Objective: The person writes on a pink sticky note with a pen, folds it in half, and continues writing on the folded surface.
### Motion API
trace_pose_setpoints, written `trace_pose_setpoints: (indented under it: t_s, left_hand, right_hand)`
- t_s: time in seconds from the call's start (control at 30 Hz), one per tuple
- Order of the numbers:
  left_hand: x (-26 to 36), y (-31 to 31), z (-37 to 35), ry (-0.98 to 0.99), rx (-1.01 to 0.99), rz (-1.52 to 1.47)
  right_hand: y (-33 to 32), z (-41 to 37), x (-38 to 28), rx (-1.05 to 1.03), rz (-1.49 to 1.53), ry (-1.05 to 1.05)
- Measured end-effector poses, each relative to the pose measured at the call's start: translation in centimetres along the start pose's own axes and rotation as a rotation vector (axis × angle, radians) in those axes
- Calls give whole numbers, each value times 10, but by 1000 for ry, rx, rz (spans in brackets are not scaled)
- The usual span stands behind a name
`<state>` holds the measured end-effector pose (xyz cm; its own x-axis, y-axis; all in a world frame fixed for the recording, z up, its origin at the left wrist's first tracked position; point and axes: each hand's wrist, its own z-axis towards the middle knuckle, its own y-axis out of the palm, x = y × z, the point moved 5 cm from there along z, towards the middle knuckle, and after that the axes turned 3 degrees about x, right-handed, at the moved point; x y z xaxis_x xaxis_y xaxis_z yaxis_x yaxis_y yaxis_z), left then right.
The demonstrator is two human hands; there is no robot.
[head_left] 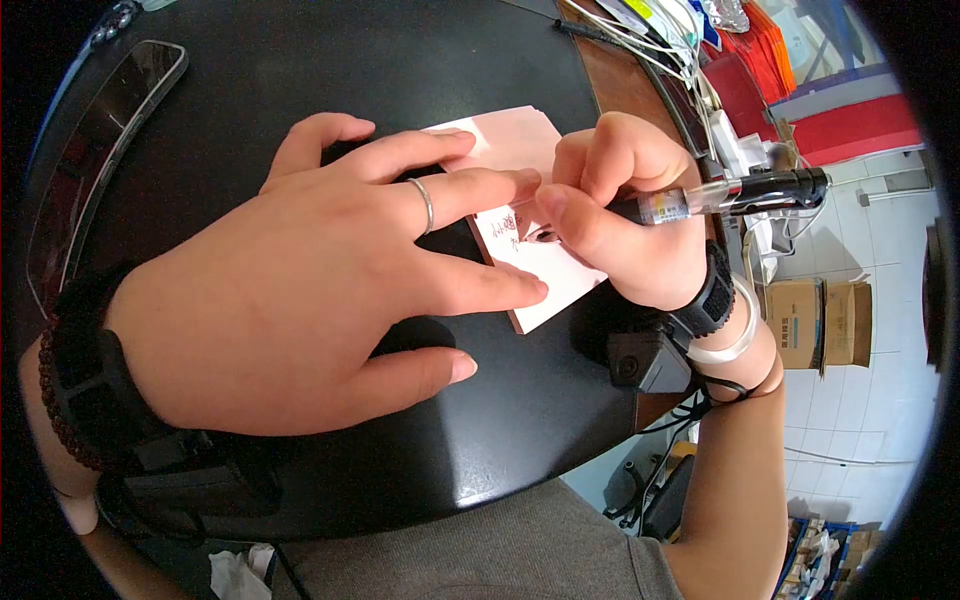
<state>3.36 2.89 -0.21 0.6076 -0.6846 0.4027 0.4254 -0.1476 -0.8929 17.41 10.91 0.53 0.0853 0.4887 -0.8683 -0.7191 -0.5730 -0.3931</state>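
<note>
A small pink notepad lies tilted on the black table, with some dark handwriting near its middle. My left hand, with a ring on one finger, lies flat with fingers spread, several fingertips resting on the pad's left part. A clear pen with a black end is pinched in my right hand over the right side of the pad. The pen's tip is hidden behind my right fingers. Both wrists wear black straps; a small black camera-like box is at the right wrist.
The black table has a dark phone at its far left. White cables, red folders and papers crowd the upper right. Cardboard boxes stand beyond the right arm, near a white tiled wall.
</note>
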Motion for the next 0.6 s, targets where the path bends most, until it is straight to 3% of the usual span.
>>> trace_pose_setpoints:
  t_s: [0.6]
  left_hand:
    - [0, 0, 0, 5, 14, 14]
  right_hand:
    - [-2, 1, -1, 27, -21, -36]
